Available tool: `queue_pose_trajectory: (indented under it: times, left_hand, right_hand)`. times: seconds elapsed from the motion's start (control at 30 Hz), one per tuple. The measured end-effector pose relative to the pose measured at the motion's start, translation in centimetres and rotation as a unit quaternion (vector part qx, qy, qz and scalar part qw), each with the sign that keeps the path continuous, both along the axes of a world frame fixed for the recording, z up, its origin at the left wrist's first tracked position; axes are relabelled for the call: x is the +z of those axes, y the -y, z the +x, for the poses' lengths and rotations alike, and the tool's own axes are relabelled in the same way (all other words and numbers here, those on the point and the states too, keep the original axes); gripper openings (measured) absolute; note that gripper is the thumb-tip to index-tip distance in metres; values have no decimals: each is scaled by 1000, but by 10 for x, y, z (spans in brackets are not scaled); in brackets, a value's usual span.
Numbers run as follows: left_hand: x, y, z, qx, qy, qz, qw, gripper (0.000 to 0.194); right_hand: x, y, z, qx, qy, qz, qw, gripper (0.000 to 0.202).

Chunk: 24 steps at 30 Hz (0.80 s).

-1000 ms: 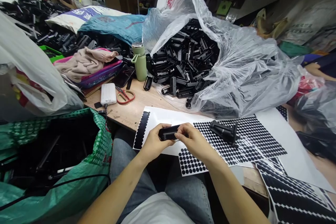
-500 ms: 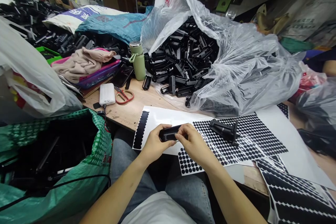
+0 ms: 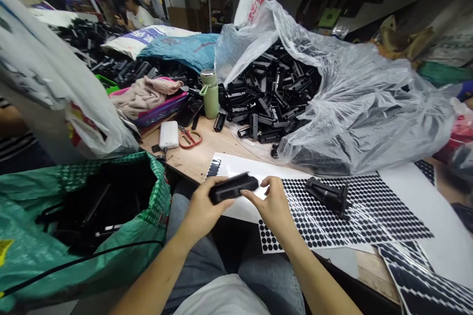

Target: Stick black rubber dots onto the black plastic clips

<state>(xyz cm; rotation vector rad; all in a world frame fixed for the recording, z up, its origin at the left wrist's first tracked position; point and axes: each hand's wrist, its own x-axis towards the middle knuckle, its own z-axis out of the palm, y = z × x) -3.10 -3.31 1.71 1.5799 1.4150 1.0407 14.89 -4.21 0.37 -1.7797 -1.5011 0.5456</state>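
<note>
black part (image 3: 233,188) held at frame centre, tilted, its left end pinched by the left hand (image 3: 201,207). right hand (image 3: 273,203) seen near the part's right end, thumb and fingers spread; thumb contact cannot be told. dotted sheet (image 3: 325,229) noted at lower right, on the table (image 3: 190,161).

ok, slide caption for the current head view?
Left hand holding a black part, right hand by its end, near a dotted sheet and a plastic bag of dark pieces.
</note>
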Motion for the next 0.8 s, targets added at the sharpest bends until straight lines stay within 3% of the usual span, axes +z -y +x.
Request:
queue_pose_trajectory:
  times: [0.07,0.13,0.2,0.23,0.3,0.33,0.4,0.47,0.57,0.67,0.8]
  left_hand:
    - [19,11,-46,136,-120,85,980,39]
    - [36,22,-91,249,-262,122,924,43]
    - [45,22,-119,285,-376,137,871,59]
    - [46,15,-122,291,-401,151,855,65]
    - [39,-13,-103,277,-383,183,862,69]
    - [32,-33,-82,248,-348,189,884,63]
    - [13,-83,-27,159,-268,191,931,49]
    - [-7,-135,32,5,-226,163,960,45]
    - [-31,-197,95,-50,-191,113,974,40]
    - [-45,-231,113,-41,-159,72,984,33]
    - [-48,-245,87,0,-91,22,996,10]
  right_hand:
    - [-6,0,-1,27,-18,-13,999,36]
    - [-10,1,0,46,-36,-26,998,33]
    - [-12,3,3,49,-48,-33,997,31]
    - [-12,4,4,47,-53,-35,997,30]
    - [-12,6,8,42,-63,-39,996,27]
    - [-12,7,10,42,-68,-40,996,26]
    - [-13,10,16,43,-72,-39,996,24]
    - [-17,13,24,41,-68,-41,996,22]
    - [-22,18,38,22,-60,-50,997,19]
    - [-25,20,46,7,-61,-74,995,20]
    - [-25,3,28,60,-66,-111,990,22]
